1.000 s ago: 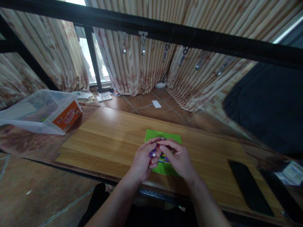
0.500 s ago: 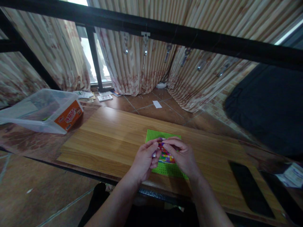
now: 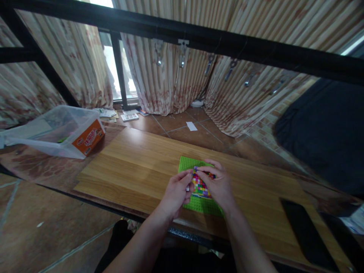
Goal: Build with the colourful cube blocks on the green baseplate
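A green studded baseplate (image 3: 201, 206) lies on the wooden board, with a block of many-coloured toy bricks (image 3: 200, 187) on its middle. My left hand (image 3: 178, 191) is at the left side of the block, fingers curled and thumb against the index finger. A small white piece (image 3: 187, 188), which looks like a toy brick, shows between its fingers. Over the right part of the block, my right hand (image 3: 218, 184) brings thumb and index finger together at the upper left corner, by a purple brick (image 3: 195, 168). Its other fingers are raised and cover some bricks.
A clear plastic bin (image 3: 57, 146) with an orange label stands at the left. On the right of the wooden board (image 3: 133, 163) lies a black flat object (image 3: 307, 231). A dark bar (image 3: 170, 28) with metal clips crosses above. Papers (image 3: 129, 117) lie on the floor beyond.
My right hand's fingers have lifted and spread slightly, showing more of the bricks. My left hand stays by the block's left side. The whole view has shifted a little.
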The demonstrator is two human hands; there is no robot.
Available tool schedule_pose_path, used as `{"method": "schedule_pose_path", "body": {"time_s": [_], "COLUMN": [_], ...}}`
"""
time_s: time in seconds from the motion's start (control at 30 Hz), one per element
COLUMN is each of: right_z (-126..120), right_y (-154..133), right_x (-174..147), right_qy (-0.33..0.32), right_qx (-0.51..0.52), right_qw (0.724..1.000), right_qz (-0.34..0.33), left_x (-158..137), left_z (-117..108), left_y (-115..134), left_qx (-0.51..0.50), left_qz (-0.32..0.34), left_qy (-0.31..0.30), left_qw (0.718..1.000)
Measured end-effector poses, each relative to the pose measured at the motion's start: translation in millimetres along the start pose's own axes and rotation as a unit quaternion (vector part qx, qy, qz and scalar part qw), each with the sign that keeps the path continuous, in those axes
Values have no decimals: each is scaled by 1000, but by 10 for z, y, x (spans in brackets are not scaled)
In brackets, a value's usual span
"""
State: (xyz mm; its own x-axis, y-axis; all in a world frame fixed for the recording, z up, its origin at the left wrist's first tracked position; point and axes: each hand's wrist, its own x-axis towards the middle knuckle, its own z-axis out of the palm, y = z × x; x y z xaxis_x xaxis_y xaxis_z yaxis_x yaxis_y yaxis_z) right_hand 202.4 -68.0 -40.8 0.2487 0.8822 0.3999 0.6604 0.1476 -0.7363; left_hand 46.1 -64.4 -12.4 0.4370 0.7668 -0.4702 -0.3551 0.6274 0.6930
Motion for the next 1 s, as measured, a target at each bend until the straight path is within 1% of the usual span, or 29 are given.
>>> {"method": "schedule_pose_path", "body": {"time_s": [0.2,0.4,0.5,0.7,1.0], "right_z": [42,55,50,33,-3], "right_y": [71,81,67,12,12], "right_x": [53,87,103,146,167], "right_qy": [-28,-35,-40,-70,-88], "right_qx": [33,79,76,59,100], "right_qw": [999,994,993,989,980], "right_qz": [31,68,78,120,146], "left_x": [-32,-56,-62,-54,-34], "left_z": [19,63,82,88,85], "left_y": [7,7,16,11,-18], "left_qx": [25,53,60,69,62], "left_qz": [-3,2,3,12,33], "left_qy": [-2,5,10,18,21], "left_qw": [1000,999,998,997,997]}}
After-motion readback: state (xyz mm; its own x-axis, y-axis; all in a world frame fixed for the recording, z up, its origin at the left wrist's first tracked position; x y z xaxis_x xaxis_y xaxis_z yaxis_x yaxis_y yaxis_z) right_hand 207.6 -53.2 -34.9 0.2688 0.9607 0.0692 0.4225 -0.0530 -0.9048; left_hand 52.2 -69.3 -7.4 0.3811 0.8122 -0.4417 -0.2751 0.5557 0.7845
